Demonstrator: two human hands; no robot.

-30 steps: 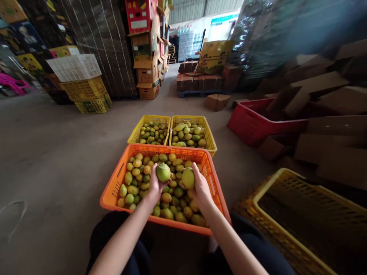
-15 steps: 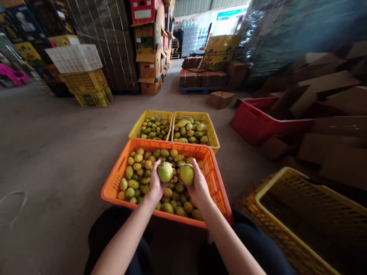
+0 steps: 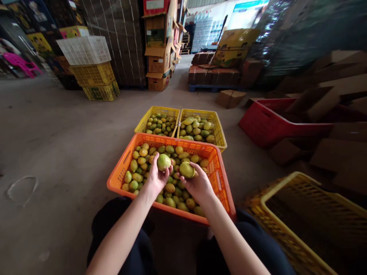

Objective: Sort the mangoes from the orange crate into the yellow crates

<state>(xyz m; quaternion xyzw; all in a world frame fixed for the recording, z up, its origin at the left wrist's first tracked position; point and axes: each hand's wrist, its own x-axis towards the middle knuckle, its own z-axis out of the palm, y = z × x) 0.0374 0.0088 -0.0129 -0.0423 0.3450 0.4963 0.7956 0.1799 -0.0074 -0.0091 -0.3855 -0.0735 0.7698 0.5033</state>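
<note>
A round green-yellow fruit (image 3: 164, 162) rests in my left hand (image 3: 155, 179), whose fingers curl round it from the left and below. In my right hand (image 3: 199, 184) is another green-yellow fruit (image 3: 186, 170), tilted, with thumb above and fingers beneath. The fruits are apart from each other. Both hands are held over a large orange plastic crate (image 3: 122, 162), which contains many similar oval fruits, green to yellow-orange. The kind of fruit is not certain. My forearms cover part of the crate's near rim.
Two yellow crates of fruit, left (image 3: 144, 119) and right (image 3: 220, 130), stand just beyond the orange one. A deep yellow crate (image 3: 279, 187) is at my right. Farther right are a red crate (image 3: 258, 124) and cardboard pieces (image 3: 338, 152). Stacked crates (image 3: 94, 74) stand at back left.
Both fruits have turned in my hands; the right one now lies more on its side. My right fingers have spread further under it. The whole view has shifted slightly.
</note>
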